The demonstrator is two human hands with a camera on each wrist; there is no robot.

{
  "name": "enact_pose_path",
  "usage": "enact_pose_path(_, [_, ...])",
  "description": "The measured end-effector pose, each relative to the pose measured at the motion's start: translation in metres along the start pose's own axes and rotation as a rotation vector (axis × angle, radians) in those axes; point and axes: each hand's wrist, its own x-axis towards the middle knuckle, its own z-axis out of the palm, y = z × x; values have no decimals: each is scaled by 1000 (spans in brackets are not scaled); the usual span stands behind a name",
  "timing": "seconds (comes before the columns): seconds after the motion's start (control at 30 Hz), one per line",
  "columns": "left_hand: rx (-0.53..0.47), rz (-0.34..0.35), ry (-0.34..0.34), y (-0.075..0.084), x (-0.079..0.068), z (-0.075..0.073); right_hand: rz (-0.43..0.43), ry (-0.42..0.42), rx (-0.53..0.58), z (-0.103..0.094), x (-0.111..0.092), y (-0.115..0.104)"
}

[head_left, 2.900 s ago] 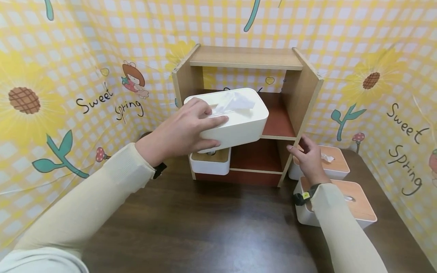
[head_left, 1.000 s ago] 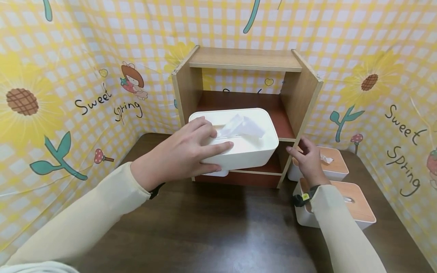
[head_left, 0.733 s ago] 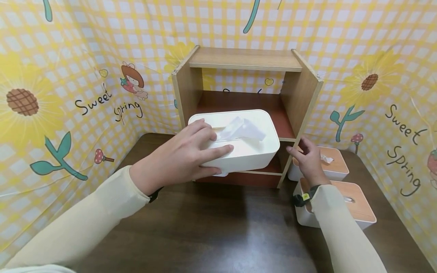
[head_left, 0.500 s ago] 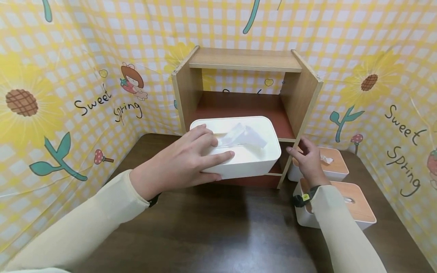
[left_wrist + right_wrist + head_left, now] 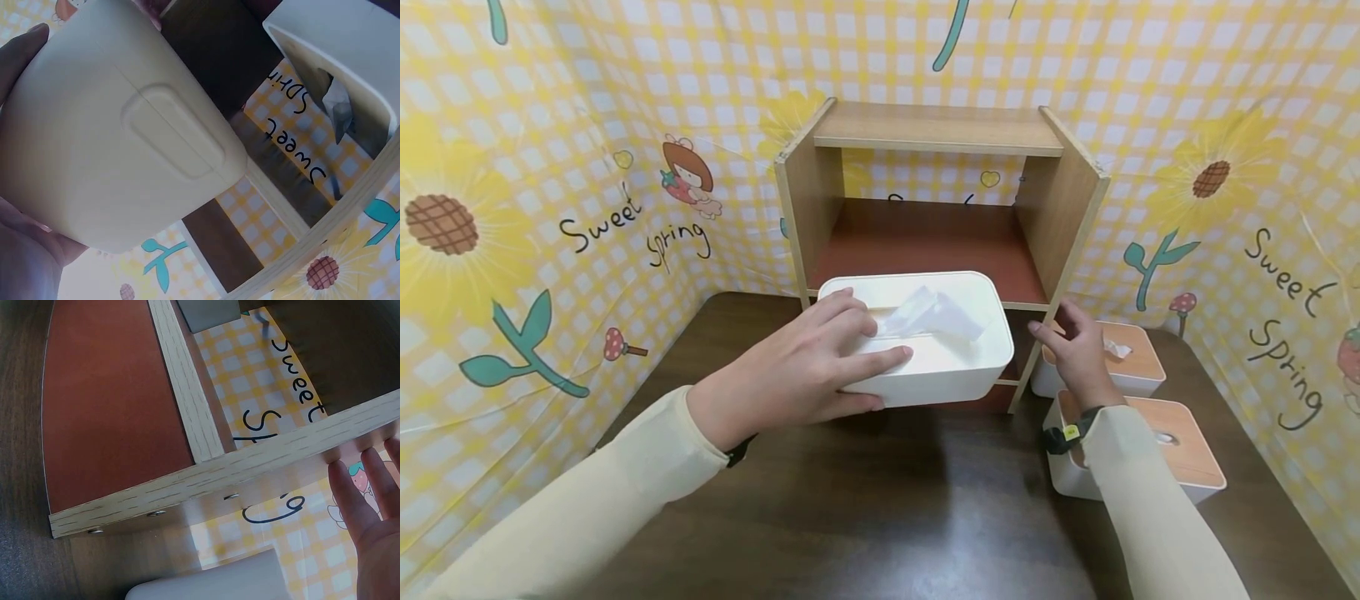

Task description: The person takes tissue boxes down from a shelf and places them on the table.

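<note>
In the head view my left hand (image 5: 797,367) grips the left end of a white tissue box (image 5: 947,385), fingers on its top and thumb at the near side. A tissue (image 5: 936,315) lies over the slot. The box hangs in front of the wooden shelf (image 5: 940,129); its underside (image 5: 125,156) with an oblong recess fills much of the left wrist view. My right hand (image 5: 1078,354) holds the shelf's right side panel (image 5: 262,462), thumb across the front edge and straight fingertips against the outer face. The thumb lies outside the right wrist view.
Two wood-topped tissue boxes stand right of the shelf, one farther back (image 5: 1138,350) and one nearer (image 5: 1195,442). Another tissue box (image 5: 337,37) sits in the shelf's lower compartment, hidden in the head view. A patterned cloth (image 5: 700,67) surrounds the dark table (image 5: 820,517).
My left hand has lowered the tissue box and brought it out in front of the shelf, covering the box in the lower compartment. My right hand stays at the side panel.
</note>
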Motion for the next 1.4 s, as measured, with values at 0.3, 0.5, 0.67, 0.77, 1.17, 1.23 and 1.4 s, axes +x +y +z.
enact_pose_path(0.3, [-1,3,-5,3,-9,10,-12,-6,19,0,1,1])
enact_pose_path(0.5, [-15,18,3,5,-12,16,3,-7,15,0,1,0])
enact_pose_path(0.67, [-36,9,-8,7,-17,22,0,-8,11,0,0,-1])
enact_pose_path(0.77, [-42,2,-16,7,-20,25,2,-4,7,0,0,-2])
enact_pose_path(1.17, [-51,-2,-14,9,-25,32,5,5,-15,0,0,-1])
enact_pose_path(1.23, [-57,0,-7,9,-26,33,5,4,-18,0,0,-1])
enact_pose_path(1.4, [-95,20,41,9,-28,39,7,-3,-11,0,0,-1])
